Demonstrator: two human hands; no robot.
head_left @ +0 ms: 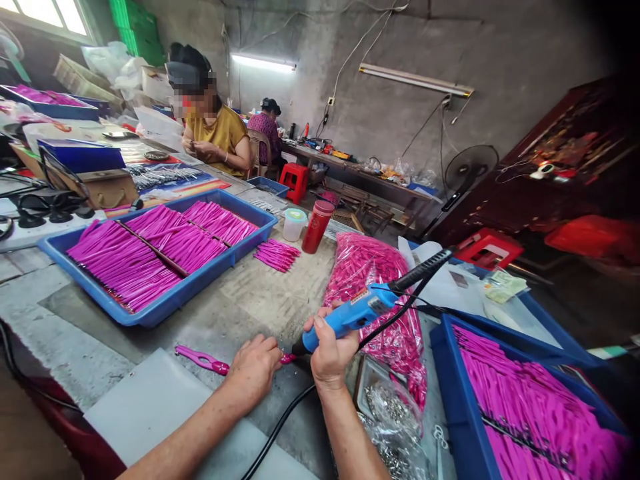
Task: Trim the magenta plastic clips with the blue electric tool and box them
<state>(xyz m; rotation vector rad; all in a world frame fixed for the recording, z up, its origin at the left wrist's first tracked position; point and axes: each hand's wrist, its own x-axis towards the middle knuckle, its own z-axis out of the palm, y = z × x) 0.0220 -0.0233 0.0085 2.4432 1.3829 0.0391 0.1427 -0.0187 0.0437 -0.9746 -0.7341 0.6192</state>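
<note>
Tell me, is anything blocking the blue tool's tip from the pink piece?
Nothing visible is. The right hand holds the blue tool, its dark tip beside one end of the pink piece, whose middle the left hand covers; whether tip and piece touch is unclear.

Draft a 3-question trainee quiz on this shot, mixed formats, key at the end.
1. Multiple choice: what is the right hand holding?
A) a plastic bag
B) a blue handheld tool
C) a red stool
2. True or false: a red tumbler stands beside a small lidded tub.
3. Fill in the colour: the left hand partly covers a ____ piece on the worktable.

Key: 1: B. 2: True. 3: pink.
</note>
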